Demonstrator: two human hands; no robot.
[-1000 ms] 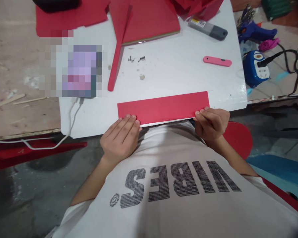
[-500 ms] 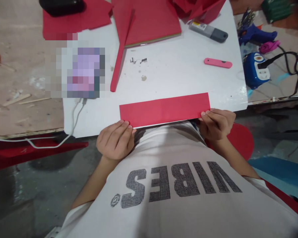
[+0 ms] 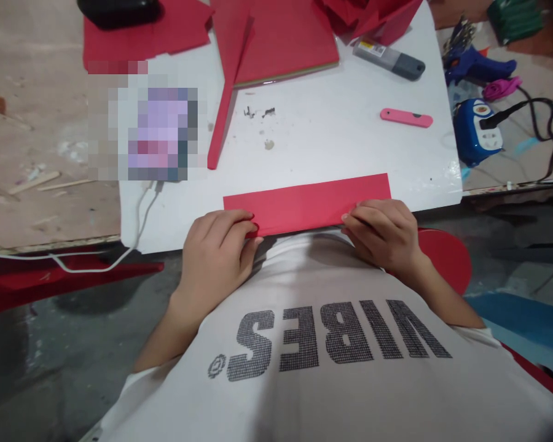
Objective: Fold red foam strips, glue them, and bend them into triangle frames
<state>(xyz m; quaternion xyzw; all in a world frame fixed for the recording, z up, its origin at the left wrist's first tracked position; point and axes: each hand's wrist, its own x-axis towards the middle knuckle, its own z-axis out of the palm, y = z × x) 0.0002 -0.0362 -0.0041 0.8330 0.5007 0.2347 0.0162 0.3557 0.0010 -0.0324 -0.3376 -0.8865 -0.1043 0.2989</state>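
A long strip of red paper [image 3: 304,205] lies at the near edge of the white board [image 3: 322,144], its lower edge close to my shirt. My left hand [image 3: 219,252] grips the strip's near left part, with thumb below and fingers on top. Toward the strip's right end, my right hand [image 3: 384,236] pinches the same near edge between thumb and fingers. A narrow folded red strip [image 3: 221,126] lies beyond my left hand. Farther off to the right is a pink folding cutter [image 3: 406,117].
A stack of red paper [image 3: 281,43] lies at the back, beside a grey utility-knife blade case [image 3: 389,58]. A blurred phone-like object [image 3: 161,132] with a white cable [image 3: 138,224] sits at left. On the right are a blue power socket [image 3: 477,132] and a blue glue gun [image 3: 479,66].
Both hands have slid inward along the strip's near edge, the left one to the right and the right one to the left. The strip stays almost in place.
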